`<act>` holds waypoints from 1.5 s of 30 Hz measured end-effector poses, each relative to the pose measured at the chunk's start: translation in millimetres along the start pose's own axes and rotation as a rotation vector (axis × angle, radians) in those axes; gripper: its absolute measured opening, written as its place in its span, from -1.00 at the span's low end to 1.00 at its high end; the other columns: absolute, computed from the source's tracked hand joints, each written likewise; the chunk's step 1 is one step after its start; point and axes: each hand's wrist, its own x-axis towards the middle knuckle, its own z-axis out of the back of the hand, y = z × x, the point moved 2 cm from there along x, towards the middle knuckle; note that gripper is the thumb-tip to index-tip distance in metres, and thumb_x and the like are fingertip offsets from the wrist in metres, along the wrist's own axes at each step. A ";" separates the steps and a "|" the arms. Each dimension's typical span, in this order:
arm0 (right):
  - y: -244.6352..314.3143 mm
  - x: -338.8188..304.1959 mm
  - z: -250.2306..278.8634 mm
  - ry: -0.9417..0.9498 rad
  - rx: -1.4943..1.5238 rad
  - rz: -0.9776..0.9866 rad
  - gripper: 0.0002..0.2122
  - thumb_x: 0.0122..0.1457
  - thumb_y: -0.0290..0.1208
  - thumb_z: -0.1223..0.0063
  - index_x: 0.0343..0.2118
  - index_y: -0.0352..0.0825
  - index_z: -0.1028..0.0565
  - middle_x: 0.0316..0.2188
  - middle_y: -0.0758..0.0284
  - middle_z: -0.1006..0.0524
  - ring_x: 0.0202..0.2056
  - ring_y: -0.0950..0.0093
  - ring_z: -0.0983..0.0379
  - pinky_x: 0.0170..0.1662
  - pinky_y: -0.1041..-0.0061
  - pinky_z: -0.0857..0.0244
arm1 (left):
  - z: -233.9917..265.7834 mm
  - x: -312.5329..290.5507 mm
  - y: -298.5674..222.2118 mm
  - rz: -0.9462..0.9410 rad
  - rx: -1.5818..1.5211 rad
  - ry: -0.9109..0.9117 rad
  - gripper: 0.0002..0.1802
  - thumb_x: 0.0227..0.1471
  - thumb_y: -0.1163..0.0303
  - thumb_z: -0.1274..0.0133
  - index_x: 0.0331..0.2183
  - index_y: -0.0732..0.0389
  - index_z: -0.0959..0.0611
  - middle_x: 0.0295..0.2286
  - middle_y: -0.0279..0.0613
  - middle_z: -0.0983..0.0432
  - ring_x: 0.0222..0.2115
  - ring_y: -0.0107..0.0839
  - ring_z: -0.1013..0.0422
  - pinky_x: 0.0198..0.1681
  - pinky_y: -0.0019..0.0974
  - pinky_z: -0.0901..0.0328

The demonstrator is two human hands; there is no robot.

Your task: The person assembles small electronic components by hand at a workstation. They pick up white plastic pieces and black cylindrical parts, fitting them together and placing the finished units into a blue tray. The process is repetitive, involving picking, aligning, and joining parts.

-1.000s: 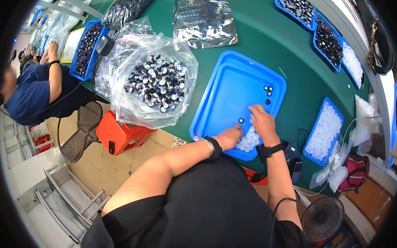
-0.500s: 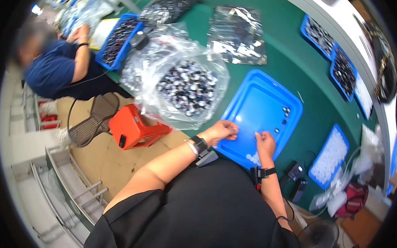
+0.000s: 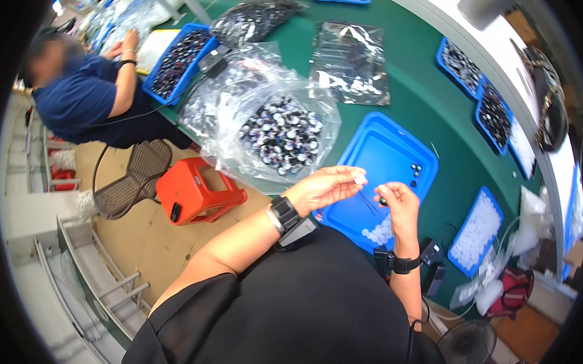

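My left hand (image 3: 330,187) pinches a small white round piece (image 3: 359,178) between its fingertips, above the near left part of a blue tray (image 3: 351,155). From near those fingers a thin dark strand (image 3: 367,204) hangs over the tray; what it joins is hard to see. Just to the right, my right hand (image 3: 400,204) has a dark, shiny bead (image 3: 383,201) between thumb and fingers. Inside the tray, several dark beads (image 3: 415,170) lie along the right side. Several translucent white pieces (image 3: 378,231) are gathered at its near edge.
Left of the tray sits an open clear bag (image 3: 283,134) full of black-and-white pieces. A flat dark bag (image 3: 349,63) lies beyond. At right is a blue tray of white pieces (image 3: 476,232). A red stool (image 3: 198,188) stands left; a co-worker (image 3: 86,90) sits at far left.
Both hands have lifted and turned slightly. The white piece now shows in my left fingertips and a dark bead in my right. More white pieces show at the tray's near edge.
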 end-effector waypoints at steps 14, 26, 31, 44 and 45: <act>42.9 -44.7 -16.0 -0.256 -0.593 0.546 -0.95 0.00 -0.60 -0.10 -0.53 -0.37 -0.46 -0.68 0.33 -0.40 -0.67 0.54 -0.29 -0.58 0.53 -0.17 | -32.1 6.1 8.9 0.052 -0.030 0.041 -0.81 0.15 0.48 0.09 -0.18 0.31 -0.45 -0.14 -0.01 -0.42 -0.13 -0.33 -0.41 -0.03 -0.37 -0.36; 34.4 -43.5 -12.4 -0.247 -0.653 0.465 -0.91 -0.07 -0.54 -0.14 -0.61 -0.31 -0.46 -0.78 0.38 -0.33 -0.74 0.53 -0.26 -0.63 0.51 -0.13 | -41.0 0.5 10.7 0.043 -0.014 -0.020 -0.68 0.13 0.59 0.13 -0.05 0.34 -0.39 -0.09 0.07 -0.38 -0.02 -0.20 -0.34 0.06 -0.27 -0.30; 34.4 -43.0 -13.0 -0.243 -0.657 0.449 -0.90 -0.06 -0.52 -0.13 -0.63 -0.31 -0.45 -0.79 0.37 -0.33 -0.75 0.48 -0.27 -0.60 0.48 -0.15 | -36.1 1.6 14.0 0.045 -0.024 -0.016 -0.71 0.12 0.58 0.11 -0.07 0.34 -0.40 -0.11 0.04 -0.40 -0.05 -0.24 -0.37 0.05 -0.29 -0.31; 30.7 -45.9 -14.2 -0.227 -0.671 0.399 -0.91 -0.06 -0.50 -0.13 -0.62 -0.31 -0.47 -0.79 0.36 -0.36 -0.75 0.49 -0.31 -0.59 0.50 -0.19 | -34.7 -2.0 16.7 0.041 -0.017 -0.018 -0.71 0.12 0.56 0.08 -0.08 0.34 -0.40 -0.13 0.00 -0.42 -0.08 -0.28 -0.38 0.02 -0.32 -0.33; 29.8 -46.3 -13.9 -0.232 -0.660 0.380 -0.91 -0.06 -0.50 -0.13 -0.62 -0.30 -0.47 -0.79 0.36 -0.36 -0.75 0.50 -0.31 -0.59 0.50 -0.20 | -34.8 -2.6 16.7 0.043 -0.014 -0.020 -0.71 0.12 0.56 0.08 -0.08 0.34 -0.40 -0.13 0.00 -0.42 -0.08 -0.28 -0.38 0.02 -0.32 -0.33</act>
